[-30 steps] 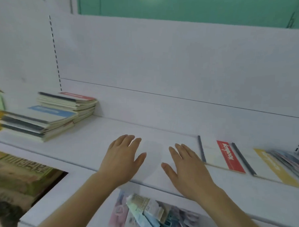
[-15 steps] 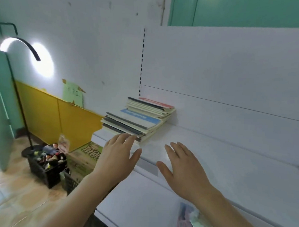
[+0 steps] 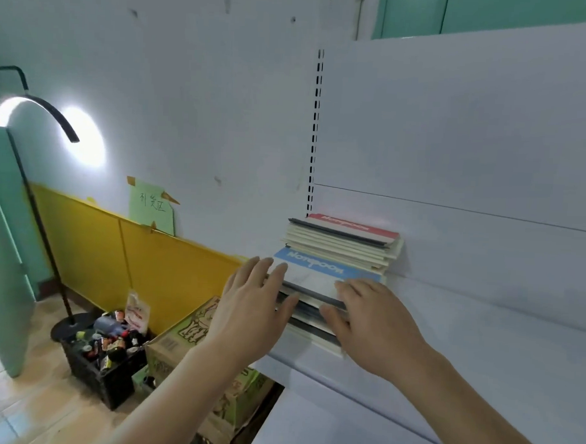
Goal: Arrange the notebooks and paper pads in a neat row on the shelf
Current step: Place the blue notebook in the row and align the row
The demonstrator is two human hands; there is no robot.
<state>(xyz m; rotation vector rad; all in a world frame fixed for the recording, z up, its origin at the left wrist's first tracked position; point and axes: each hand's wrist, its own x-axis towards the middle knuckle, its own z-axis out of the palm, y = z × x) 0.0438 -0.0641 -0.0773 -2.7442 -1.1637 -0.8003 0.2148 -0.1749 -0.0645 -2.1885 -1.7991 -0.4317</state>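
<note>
Two stacks of notebooks lie at the left end of the white shelf [image 3: 501, 345]. The rear stack [image 3: 344, 241] has a red-banded notebook on top and sits against the back panel. The front stack [image 3: 319, 276] is topped by a blue-banded notebook and reaches the shelf's front edge. My left hand [image 3: 251, 307] is at the front stack's left side, fingers straight and spread, tips over its corner. My right hand [image 3: 371, 322] lies with straight fingers over the front stack's near right part. Neither hand grips anything.
Below the shelf's left end stand a printed cardboard box [image 3: 195, 348] and a black crate [image 3: 104, 358] full of small bottles. A black floor lamp [image 3: 38, 110] lights the wall. A lower white shelf [image 3: 336, 425] runs under my arms.
The view has swung left, away from the notebooks lying at the shelf's right. Both hands have moved left along the shelf and now reach the front stack.
</note>
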